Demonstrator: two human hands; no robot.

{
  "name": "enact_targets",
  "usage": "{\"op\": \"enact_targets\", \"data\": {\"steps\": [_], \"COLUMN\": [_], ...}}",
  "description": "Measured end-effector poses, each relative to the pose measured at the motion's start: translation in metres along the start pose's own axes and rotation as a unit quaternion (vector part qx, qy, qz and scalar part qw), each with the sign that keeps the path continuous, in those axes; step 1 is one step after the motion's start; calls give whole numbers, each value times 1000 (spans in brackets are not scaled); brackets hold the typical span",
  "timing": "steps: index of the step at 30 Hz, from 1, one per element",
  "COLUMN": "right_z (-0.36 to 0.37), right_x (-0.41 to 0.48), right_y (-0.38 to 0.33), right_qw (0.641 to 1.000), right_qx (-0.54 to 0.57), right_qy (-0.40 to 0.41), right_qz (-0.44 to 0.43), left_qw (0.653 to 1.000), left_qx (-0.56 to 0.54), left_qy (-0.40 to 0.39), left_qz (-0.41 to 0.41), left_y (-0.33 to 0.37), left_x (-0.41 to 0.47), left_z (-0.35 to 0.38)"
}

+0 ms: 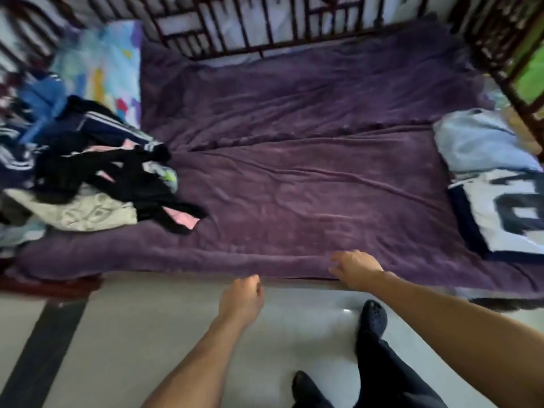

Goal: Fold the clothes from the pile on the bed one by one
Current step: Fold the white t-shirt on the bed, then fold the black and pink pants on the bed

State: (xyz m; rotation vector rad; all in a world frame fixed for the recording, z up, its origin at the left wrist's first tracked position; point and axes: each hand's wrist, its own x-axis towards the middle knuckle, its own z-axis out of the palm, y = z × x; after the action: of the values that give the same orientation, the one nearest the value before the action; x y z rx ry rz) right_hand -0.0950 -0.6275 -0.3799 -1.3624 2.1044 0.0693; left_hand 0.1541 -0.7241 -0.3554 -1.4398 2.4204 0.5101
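A jumbled pile of clothes [97,172] lies on the left side of the bed: dark garments with white stripes, black and pink pieces, a pale patterned one at the front. The bed carries a wrinkled purple blanket [294,178]. On the right side rests folded clothing [500,201], a white and navy piece with a light blue one behind it. My left hand [243,295] hovers at the bed's front edge, fingers loosely curled, holding nothing. My right hand [353,270] rests over the blanket's front edge with its fingers spread.
A colourful pillow [103,66] lies at the back left corner. A dark wooden railing [265,25] runs along the back and the right side. A pale tiled floor [147,334] with a dark stripe lies in front, with my legs and dark shoes [372,316] on it.
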Motion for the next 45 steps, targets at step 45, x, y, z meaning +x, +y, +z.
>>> {"op": "enact_targets", "data": {"steps": [45], "right_z": [-60], "right_x": [498], "right_y": [-791], "right_qw": [991], "right_qx": [-38], "right_qy": [-34], "right_qz": [-125], "left_qw": [991], "left_qx": [-65], "left_qy": [57], "left_qz": [-107], "left_y": [-749], "left_x": [343], "left_z": [-285]}}
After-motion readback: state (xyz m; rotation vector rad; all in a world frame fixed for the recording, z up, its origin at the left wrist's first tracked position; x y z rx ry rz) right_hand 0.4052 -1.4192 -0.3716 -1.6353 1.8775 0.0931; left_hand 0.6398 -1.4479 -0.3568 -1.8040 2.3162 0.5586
